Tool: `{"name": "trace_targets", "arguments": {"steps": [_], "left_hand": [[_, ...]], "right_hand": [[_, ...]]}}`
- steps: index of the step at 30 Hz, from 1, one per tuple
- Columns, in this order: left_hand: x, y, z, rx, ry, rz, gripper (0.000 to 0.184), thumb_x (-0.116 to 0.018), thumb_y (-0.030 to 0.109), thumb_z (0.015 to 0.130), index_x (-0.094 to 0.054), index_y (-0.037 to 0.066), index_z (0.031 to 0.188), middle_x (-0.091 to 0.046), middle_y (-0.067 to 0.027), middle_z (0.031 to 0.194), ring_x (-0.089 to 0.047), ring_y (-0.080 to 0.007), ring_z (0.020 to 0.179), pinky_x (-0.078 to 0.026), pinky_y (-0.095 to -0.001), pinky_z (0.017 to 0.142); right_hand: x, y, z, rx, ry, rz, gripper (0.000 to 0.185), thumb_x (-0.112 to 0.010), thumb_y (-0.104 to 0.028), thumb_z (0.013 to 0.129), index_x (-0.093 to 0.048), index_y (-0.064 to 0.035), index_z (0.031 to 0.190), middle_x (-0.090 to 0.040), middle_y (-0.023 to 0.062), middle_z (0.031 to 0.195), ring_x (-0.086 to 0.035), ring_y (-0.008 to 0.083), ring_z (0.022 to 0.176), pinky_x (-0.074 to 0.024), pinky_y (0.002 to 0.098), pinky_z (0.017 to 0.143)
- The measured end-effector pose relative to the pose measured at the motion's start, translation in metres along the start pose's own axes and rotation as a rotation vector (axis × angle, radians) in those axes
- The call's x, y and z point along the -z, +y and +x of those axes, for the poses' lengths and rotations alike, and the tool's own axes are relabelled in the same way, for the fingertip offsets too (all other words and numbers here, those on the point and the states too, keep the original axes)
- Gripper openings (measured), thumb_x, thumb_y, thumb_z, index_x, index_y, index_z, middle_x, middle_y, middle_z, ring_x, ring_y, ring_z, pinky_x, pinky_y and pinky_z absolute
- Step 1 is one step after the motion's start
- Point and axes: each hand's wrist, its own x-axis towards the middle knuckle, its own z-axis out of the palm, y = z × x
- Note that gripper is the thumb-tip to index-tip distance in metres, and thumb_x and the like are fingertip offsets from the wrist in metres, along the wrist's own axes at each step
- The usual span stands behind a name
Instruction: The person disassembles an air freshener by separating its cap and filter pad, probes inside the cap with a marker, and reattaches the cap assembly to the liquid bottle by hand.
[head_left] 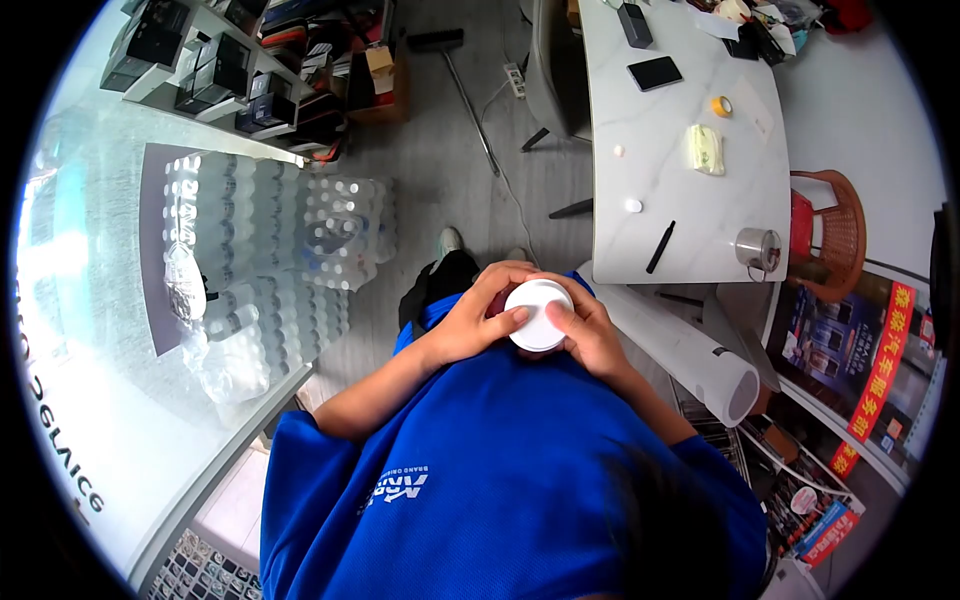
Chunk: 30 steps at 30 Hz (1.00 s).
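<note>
Close in front of my blue shirt, both hands hold a round white lid (540, 314) facing up at me. My left hand (478, 318) wraps its left side, with the thumb on the rim. From the other side my right hand (590, 325) grips it, thumb pressed on the top. A sliver of dark red shows beneath the lid near the left fingers; the rest of what lies under it is hidden by my hands.
Right of me stands a white table (640, 110) with a phone (655, 73), yellow tape roll (721, 105), tissue packet (706, 150), black pen (661, 247) and clear mug (757, 250). Wrapped bottle packs (240, 220) stand left. A broom (468, 100) lies ahead on the floor.
</note>
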Motion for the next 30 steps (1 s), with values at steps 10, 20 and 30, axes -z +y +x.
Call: {"name": "trace_targets", "arguments": {"steps": [10,20,30], "left_hand": [[0.001,-0.001,0.001,-0.025,0.01,-0.062,0.051,-0.06,0.031,0.089,-0.048,0.0,0.128,-0.042,-0.0167,0.136,-0.043,-0.0257,0.126,-0.033,-0.0372,0.107],[0.012,-0.002,0.013,0.077,0.024,-0.019,0.077,-0.072,0.046,0.083,-0.04,-0.001,0.136,-0.047,-0.0149,0.129,-0.047,-0.0224,0.12,-0.038,-0.0351,0.103],[0.009,0.009,0.021,0.17,0.018,-0.185,0.063,-0.08,0.025,0.08,-0.047,-0.001,0.127,-0.056,-0.0082,0.116,-0.054,-0.0143,0.106,-0.046,-0.031,0.091]], "right_hand": [[-0.005,-0.007,0.008,-0.006,0.035,-0.046,0.039,-0.048,-0.029,0.1,-0.056,0.001,0.124,-0.064,0.0112,0.103,-0.066,0.0167,0.084,-0.0601,0.0289,0.064],[-0.001,-0.022,0.024,0.025,-0.071,-0.087,0.06,-0.064,-0.028,0.092,-0.037,0.0039,0.134,-0.061,0.022,0.106,-0.071,0.0306,0.078,-0.0616,0.0356,0.066],[0.004,-0.017,0.024,0.034,-0.051,-0.046,0.06,-0.067,-0.026,0.09,-0.038,0.0064,0.132,-0.062,0.0213,0.103,-0.07,0.0293,0.073,-0.0611,0.0343,0.062]]}}
